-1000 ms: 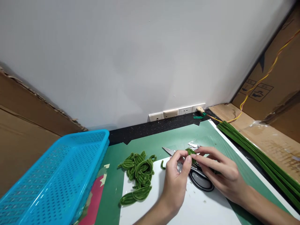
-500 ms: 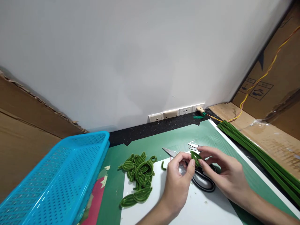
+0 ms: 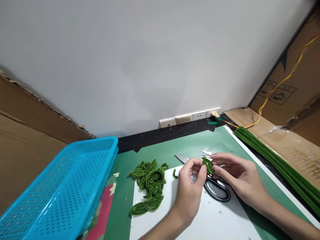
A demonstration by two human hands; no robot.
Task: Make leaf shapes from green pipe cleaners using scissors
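Note:
Between my two hands is a small leaf shape bent from green pipe cleaner (image 3: 207, 165). My left hand (image 3: 192, 181) pinches its left side between thumb and forefinger. From the other side, my right hand (image 3: 236, 175) grips it with thumb and fingertips. Under my hands lie black-handled scissors (image 3: 218, 193), their blade tip pointing up and left; the middle is hidden. Left of my left hand, a pile of finished-looking pipe cleaner leaves (image 3: 150, 176) rests over the edge of a white sheet (image 3: 190, 225). A short curled pipe cleaner piece (image 3: 174, 173) lies near my left wrist.
A blue perforated basket (image 3: 82, 186) stands on the left. Long green pipe cleaner stems (image 3: 272, 163) lie in a bundle at the right. Small snips (image 3: 207, 154) sit behind my right hand on a green mat (image 3: 160, 153). Wall sockets (image 3: 183, 119) and cardboard surround the back.
The pipe cleaner leaf has turned so its broad, filled face shows more. Both hands keep hold of it, with slight finger shifts. The camera view has moved a little.

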